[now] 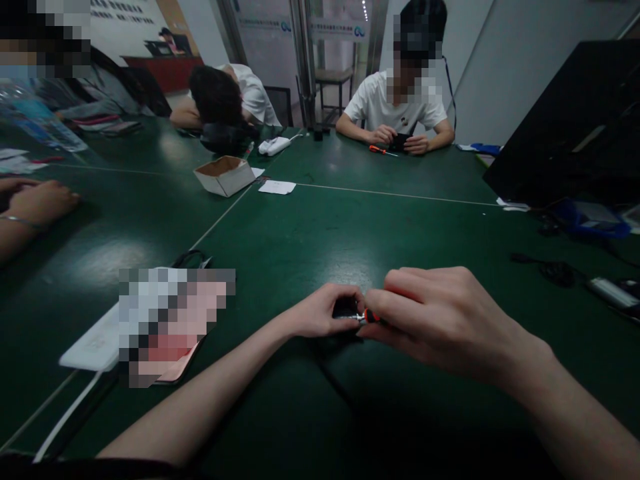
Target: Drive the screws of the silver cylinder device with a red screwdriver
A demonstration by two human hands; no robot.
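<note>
Just in front of me, my right hand [440,320] is closed round the handle of a small screwdriver [371,316]. Orange and black show on that handle, and its metal shaft points left toward my other hand. My left hand [317,312] is curled, thumb and fingers round a small dark object [345,311] whose kind I cannot make out. The shaft reaches this object, though the exact contact is hidden by my fingers. Both hands are low over the green table [345,233].
To the left lie a white device [95,340] with a cable and a pink phone-like item [185,363]. Further off are an open box [225,179], paper [277,187] and a power strip [274,146]. A dark monitor [575,127] and cables stand right. Other people sit around the table.
</note>
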